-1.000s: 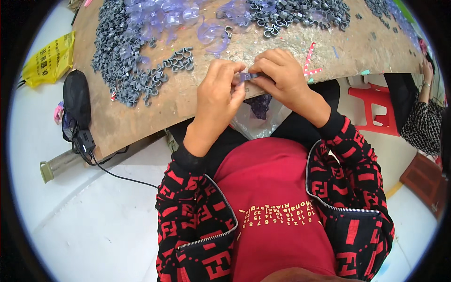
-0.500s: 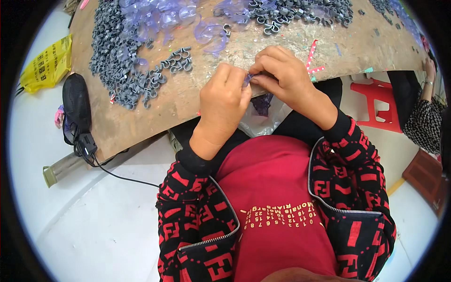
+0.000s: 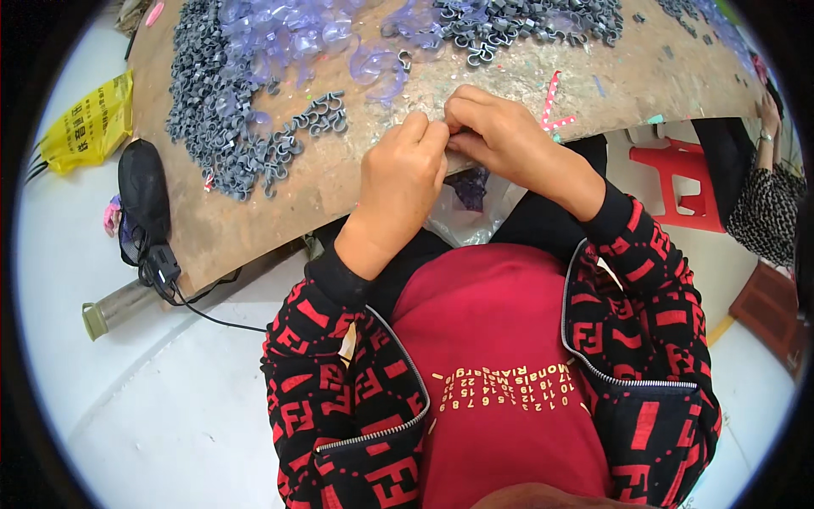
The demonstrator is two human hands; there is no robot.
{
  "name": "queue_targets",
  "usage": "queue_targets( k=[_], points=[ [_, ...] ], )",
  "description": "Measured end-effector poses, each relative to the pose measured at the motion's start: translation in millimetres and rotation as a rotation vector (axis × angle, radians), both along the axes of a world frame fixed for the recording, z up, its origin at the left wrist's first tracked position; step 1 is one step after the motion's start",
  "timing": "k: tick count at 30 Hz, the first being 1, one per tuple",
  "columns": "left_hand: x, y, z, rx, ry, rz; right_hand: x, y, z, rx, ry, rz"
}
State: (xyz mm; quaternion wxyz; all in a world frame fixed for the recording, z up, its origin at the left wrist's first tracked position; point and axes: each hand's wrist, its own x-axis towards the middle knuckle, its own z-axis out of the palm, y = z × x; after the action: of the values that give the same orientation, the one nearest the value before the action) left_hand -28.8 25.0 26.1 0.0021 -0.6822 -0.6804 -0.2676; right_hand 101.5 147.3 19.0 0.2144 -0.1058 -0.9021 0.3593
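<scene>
My left hand [image 3: 397, 178] and my right hand [image 3: 509, 140] meet at the near edge of the wooden table [image 3: 254, 225], fingers curled and fingertips pinched together. The small purple plastic piece between them is now covered by my fingers. Just below, a clear plastic bag [image 3: 485, 227] with dark purple material [image 3: 469, 188] in it lies at my lap. Ahead of my hands on the table are translucent purple curved pieces [image 3: 373, 72]. Many small grey plastic clips [image 3: 203, 106] are heaped to the left, and another grey heap [image 3: 517, 30] lies at the back.
A red-and-white dotted strip [image 3: 551, 106] lies right of my hands. Beside the table's left edge are a yellow bag [image 3: 89, 123] and a black pouch [image 3: 144, 187] with a cable. At right stand a red stool [image 3: 678, 174] and another person's arm [image 3: 767, 144] by the table.
My fingers have closed over the purple piece, which showed between the fingertips before. Both hands have shifted slightly left in the picture, staying together.
</scene>
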Motion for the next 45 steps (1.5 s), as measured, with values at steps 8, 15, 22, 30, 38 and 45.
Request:
queue_targets(
  k=[8,15,22,30,38,45],
  points=[
    [-0.5,2.3,-1.7,0.030,0.015,-0.006,-4.4,2.2,2.2,0.107,-0.011,0.009],
    [0.9,-8.4,-6.4,0.072,-0.413,0.015,4.0,-0.6,-7.2,0.025,-0.020,-0.042],
    [4.2,-9.1,-15.5,0.036,-0.721,0.132,6.2,5.3,-4.2,-0.031,0.009,-0.029],
    [8.9,-6.7,-18.1,0.180,-0.490,0.110,-7.1,8.3,11.5,0.272,-0.120,0.035],
    [12.9,-4.7,-16.0,0.207,-0.362,0.115,-15.8,13.7,15.2,0.348,-0.211,0.127],
    [14.9,-2.9,-10.4,0.165,-0.295,0.082,-12.9,20.3,8.1,0.317,-0.235,0.148]
  ],
)
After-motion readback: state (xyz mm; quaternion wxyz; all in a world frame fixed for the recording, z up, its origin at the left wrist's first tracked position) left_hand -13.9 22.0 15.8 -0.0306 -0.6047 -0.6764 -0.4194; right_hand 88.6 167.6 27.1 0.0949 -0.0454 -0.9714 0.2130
